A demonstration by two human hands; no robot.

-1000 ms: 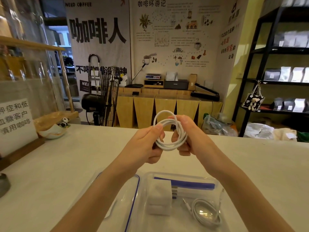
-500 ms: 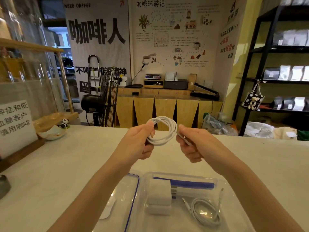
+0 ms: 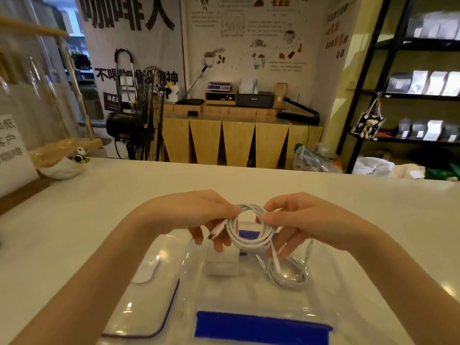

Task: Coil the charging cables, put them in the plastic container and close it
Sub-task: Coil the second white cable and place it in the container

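Observation:
A white charging cable (image 3: pixel 249 235) is wound into a coil and held just above the far end of the clear plastic container (image 3: pixel 251 295). My left hand (image 3: pixel 199 215) pinches the coil's left side, with one plug end sticking out below its fingers. My right hand (image 3: pixel 298 220) pinches the right side, and the other cable end dangles down from it. Inside the container lie a second coiled white cable (image 3: pixel 288 272) at the right and a white charger block (image 3: pixel 221 263) at the left. The container has blue clips (image 3: pixel 261 328) at its near and far ends.
The container's clear lid (image 3: pixel 142 295) with a dark blue seal lies on the white counter (image 3: pixel 74 232) just left of the container. A small bowl with a panda figure (image 3: pixel 62 165) stands at the counter's far left, beside a paper sign.
Both hands have come down with the coil from chest height to just above the container. The right hand has taken hold of the coil again. The view has tilted down.

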